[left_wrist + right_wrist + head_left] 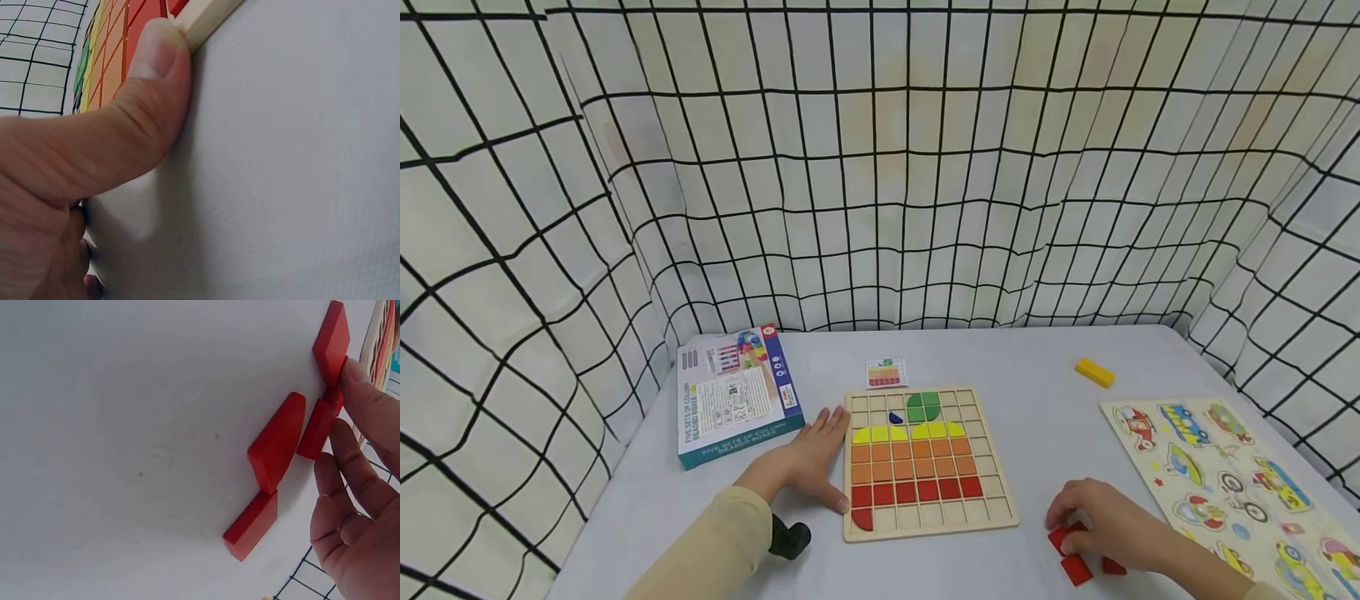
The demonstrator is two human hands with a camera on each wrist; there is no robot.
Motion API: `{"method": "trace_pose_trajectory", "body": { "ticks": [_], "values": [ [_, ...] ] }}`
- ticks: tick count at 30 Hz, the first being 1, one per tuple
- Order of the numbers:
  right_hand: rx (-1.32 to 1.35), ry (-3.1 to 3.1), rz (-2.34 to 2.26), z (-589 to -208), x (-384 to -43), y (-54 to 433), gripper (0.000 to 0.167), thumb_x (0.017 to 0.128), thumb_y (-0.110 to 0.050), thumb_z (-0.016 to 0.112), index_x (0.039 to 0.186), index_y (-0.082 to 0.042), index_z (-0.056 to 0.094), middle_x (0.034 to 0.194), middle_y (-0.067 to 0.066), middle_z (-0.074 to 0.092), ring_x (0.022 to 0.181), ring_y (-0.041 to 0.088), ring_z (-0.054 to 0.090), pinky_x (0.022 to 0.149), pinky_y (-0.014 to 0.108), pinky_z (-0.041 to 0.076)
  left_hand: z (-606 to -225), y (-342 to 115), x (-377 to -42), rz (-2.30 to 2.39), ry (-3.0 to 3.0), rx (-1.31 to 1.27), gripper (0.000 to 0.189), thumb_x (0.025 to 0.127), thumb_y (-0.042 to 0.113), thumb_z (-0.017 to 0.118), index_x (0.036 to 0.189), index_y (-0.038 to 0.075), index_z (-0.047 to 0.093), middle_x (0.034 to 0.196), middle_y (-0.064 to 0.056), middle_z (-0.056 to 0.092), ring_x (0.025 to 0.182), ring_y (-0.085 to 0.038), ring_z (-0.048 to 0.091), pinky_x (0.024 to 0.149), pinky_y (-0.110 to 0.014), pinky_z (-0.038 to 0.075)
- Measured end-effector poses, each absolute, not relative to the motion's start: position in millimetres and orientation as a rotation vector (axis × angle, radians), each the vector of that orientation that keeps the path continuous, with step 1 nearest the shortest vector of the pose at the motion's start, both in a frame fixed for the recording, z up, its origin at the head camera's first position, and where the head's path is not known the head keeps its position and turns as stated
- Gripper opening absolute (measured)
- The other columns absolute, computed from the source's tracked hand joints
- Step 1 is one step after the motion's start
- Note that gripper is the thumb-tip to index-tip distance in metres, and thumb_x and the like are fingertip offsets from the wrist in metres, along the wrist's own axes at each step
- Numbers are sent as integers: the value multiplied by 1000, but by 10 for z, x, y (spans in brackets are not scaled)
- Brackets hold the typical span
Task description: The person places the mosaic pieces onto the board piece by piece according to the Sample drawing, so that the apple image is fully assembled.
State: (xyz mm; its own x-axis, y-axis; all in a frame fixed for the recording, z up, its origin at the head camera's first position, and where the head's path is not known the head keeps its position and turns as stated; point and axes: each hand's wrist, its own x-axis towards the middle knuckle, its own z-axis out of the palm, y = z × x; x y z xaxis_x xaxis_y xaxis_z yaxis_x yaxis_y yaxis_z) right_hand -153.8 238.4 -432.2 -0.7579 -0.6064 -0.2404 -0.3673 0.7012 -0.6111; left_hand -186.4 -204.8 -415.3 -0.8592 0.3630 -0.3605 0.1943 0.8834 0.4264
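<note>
My left hand (811,460) lies spread along the left side of a wooden grid board (1000,492). Its thumb (159,56) presses the board's edge near the lower left corner. Red square tiles (906,492), orange ones (912,459), yellow curved pieces (938,430) and green pieces (923,407) fill part of the grid. To the right of the board, my right hand (1105,521) reaches over loose red tiles (1077,570). Thumb and fingertips pinch a small red tile (335,398). Several more red pieces (278,444) lie beside the fingers, some with a curved side.
A small pattern card (887,373) lies behind the board. At the left is a boxed toy (737,400), and a black object (790,537) sits by the left wrist. A yellow block (1095,372) and a vehicle puzzle board (1210,483) are at the right. Black netting surrounds the table.
</note>
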Motion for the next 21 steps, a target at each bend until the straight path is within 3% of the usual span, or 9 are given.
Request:
{"method": "trace_pose_trajectory", "body": {
  "ticks": [8,21],
  "values": [
    [-735,2577,-678,-4242,-1470,2296,16,85,-22,83,92,-27,69,89,-17,60,84,-1,48,75,20,52,-4134,-2037,-1860,517,2617,411,126,70,40,92,162,-2,16,172,-19,9,160,-41,1,129,-59,10],
    [-699,2576,-918,-4118,-1485,1960,16,88,-19,80,88,-22,64,85,-14,65,77,1,55,68,18,51,-4145,-2037,-1868,520,2619,401,127,70,41,93,162,-1,17,173,-19,9,160,-41,1,129,-60,11]
  ]
}}
